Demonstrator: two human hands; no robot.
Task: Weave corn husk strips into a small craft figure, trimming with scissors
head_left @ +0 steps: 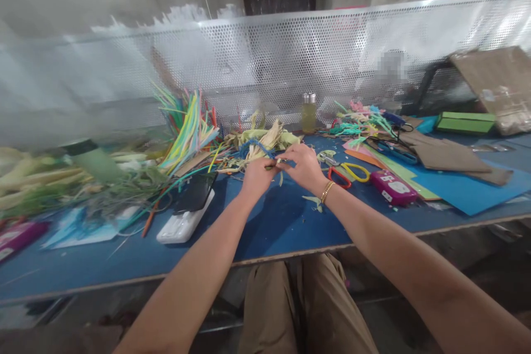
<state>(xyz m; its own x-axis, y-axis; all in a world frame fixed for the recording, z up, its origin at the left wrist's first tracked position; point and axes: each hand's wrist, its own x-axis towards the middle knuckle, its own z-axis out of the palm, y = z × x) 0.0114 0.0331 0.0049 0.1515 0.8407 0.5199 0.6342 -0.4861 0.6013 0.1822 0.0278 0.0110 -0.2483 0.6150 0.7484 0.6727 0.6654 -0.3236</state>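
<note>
My left hand and my right hand meet over the middle of the blue table, fingertips pinched close together. Between them is a small pale green strip that looks like corn husk, one end hanging below the fingers. Most of the piece is hidden by my fingers. Just behind my hands lie a pile of dry corn husks and a twisted blue strand. A husk scrap rests by my right wrist.
Red-handled scissors and yellow-handled scissors lie right of my hands, near a magenta case. On the left are a phone atop a white device and colourful pipe cleaners. A bottle stands behind, before a perforated metal screen.
</note>
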